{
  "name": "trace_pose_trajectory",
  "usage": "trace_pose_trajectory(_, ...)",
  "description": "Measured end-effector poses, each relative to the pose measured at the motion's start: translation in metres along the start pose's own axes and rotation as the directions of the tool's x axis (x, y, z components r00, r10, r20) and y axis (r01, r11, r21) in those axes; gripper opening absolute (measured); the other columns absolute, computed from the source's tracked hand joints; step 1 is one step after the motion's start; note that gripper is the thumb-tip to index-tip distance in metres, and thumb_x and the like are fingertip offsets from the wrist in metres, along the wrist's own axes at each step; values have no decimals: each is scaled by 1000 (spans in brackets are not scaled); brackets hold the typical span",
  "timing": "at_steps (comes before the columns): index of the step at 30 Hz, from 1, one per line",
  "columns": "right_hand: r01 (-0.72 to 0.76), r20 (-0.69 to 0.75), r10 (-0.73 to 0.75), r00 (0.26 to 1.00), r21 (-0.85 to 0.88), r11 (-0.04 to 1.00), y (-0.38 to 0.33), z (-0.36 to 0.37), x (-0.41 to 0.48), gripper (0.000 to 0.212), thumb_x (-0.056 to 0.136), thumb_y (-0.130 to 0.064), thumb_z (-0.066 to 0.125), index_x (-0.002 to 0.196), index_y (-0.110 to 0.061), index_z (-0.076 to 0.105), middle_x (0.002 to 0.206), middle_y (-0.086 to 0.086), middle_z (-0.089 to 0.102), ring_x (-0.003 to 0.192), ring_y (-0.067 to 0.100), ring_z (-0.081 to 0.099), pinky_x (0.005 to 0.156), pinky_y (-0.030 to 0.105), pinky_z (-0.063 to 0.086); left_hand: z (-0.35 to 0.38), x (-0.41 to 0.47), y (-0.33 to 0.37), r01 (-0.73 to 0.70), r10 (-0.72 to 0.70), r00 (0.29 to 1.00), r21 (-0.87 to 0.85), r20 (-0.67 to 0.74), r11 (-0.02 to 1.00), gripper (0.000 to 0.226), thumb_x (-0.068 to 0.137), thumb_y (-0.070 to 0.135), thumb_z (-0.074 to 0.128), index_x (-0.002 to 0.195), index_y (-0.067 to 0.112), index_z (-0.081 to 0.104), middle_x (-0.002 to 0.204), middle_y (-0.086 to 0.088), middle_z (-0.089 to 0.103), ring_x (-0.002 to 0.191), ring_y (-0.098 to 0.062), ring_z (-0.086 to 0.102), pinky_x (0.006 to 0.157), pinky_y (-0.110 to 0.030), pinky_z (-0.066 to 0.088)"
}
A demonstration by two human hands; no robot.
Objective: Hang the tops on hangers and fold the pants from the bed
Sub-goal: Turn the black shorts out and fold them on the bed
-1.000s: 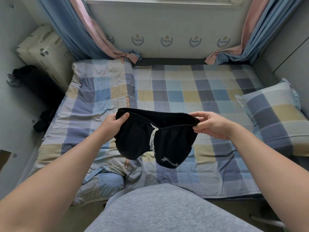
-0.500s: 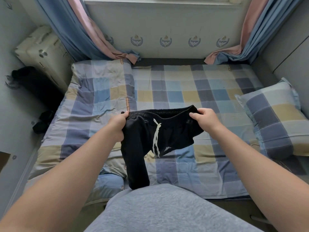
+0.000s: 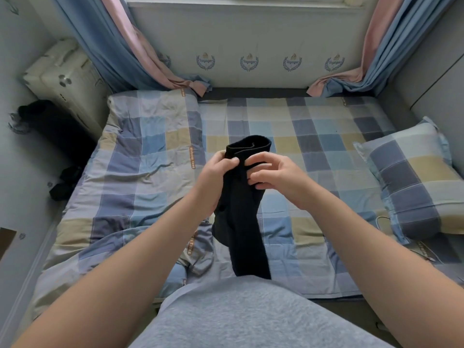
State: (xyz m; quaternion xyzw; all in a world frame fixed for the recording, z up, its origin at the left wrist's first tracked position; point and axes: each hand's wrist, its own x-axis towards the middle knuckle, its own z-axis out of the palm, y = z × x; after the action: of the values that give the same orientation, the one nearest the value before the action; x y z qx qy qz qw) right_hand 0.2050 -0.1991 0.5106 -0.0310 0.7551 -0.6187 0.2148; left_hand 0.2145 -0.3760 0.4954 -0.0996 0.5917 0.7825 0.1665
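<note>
Pants (image 3: 244, 227) between left hand (image 3: 216, 172) and right hand (image 3: 273, 174)

Both bare arms reach out in front, and the two hands meet in the middle, close together. The left hand (image 3: 218, 169) grips the black pants (image 3: 242, 222) near the top, with its thumb lying across the front. The right hand (image 3: 275, 173) is just beside it, fingers bent, and its fingertips (image 3: 258, 159) pinch the same cloth.
</note>
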Motion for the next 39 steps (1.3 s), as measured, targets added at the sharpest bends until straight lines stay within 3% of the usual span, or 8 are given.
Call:
trace_pose_trajectory(4,111,-4,-113,994,-141,984,0,-5,-6,37,94,4,52,105,-23,75,83,-10,64,83,4,58,80,17,49,-5,-7,-2,-62,37,995,262,96,963,60,70,13,73,127,14,56,116,-18,69,106,-33,69,94,-51,56)
trace_pose_trajectory(8,174,-147,-200,969,-169,970,14,-20,-4,34,92,-17,62,119,-36,68,121,-5,60,108,2,57,98,24,51,-8,-8,-9,-88,77,996,407,45,909,49,67,12,68,116,13,63,106,-20,69,101,-37,69,91,-59,55)
trace_pose_trajectory(13,-98,-114,97,989,-5,995,57,-40,-10,94,76,-52,70,155,-44,19,165,-10,19,151,14,18,120,45,18,-25,-6,-12,-41,7,993,282,119,959,40,71,6,66,110,12,68,96,-14,69,93,-33,68,96,-55,54)
trace_pose_trajectory(19,-249,267,200,943,163,955,99,-27,-13,70,76,-42,74,141,-31,52,142,-8,58,136,17,50,111,43,31,-34,5,-15,25,-85,973,267,215,963,42,74,4,64,115,10,64,100,-11,68,94,-27,68,93,-46,56)
trace_pose_trajectory(24,-247,56,241,969,179,952,121,-19,-7,28,88,-14,75,116,-18,71,112,1,76,107,20,71,91,35,55,-40,18,-36,55,-161,961,415,225,908,56,74,10,73,126,23,59,113,-9,69,104,-25,70,90,-43,58)
trace_pose_trajectory(30,-288,-107,309,945,170,942,149,-10,-3,16,89,-14,76,101,-23,72,94,-7,78,87,11,75,65,17,57,-42,34,-73,-121,-105,977,891,184,438,46,79,22,76,114,28,47,96,7,64,82,-9,62,54,-13,46)
trace_pose_trajectory(35,-257,-216,260,941,41,965,136,-20,24,20,86,-6,76,96,-22,69,95,-4,74,89,13,70,72,21,55,-30,58,-74,-78,-24,996,950,90,301,31,82,20,68,107,18,48,96,-6,65,83,-26,63,71,-45,57)
trace_pose_trajectory(39,-176,-295,149,944,-70,982,106,-40,49,26,83,0,75,99,-18,68,96,-3,71,96,22,68,78,27,53,-19,77,-49,-144,111,987,933,113,328,30,84,19,68,106,18,48,94,-4,65,84,-27,63,73,-49,57)
